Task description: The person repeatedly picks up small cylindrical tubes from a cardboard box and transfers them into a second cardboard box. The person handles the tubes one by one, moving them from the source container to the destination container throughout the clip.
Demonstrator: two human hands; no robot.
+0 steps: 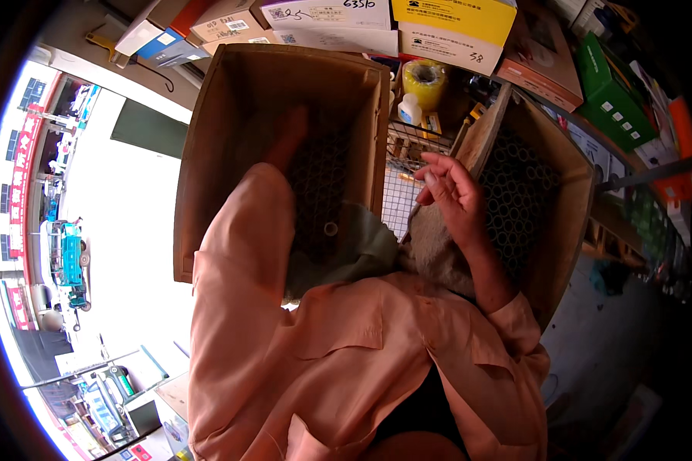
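Note:
My left hand reaches down into the left wooden box, near its far end. Blur and shadow hide its fingers, so I cannot tell whether it holds anything. Rows of dark tubes or rings lie in that box, and one pale ring stands out at the near end. Beside the inner wall of the right wooden box, my right hand hovers with bent, parted fingers and nothing visible in them. Packed short tubes, open ends up, fill much of the right box.
Grey-green cloth and a beige towel drape over the boxes' near edges. A wire basket sits between them. Behind stand a yellow tape roll, a white bottle and several cartons. A bright street lies left.

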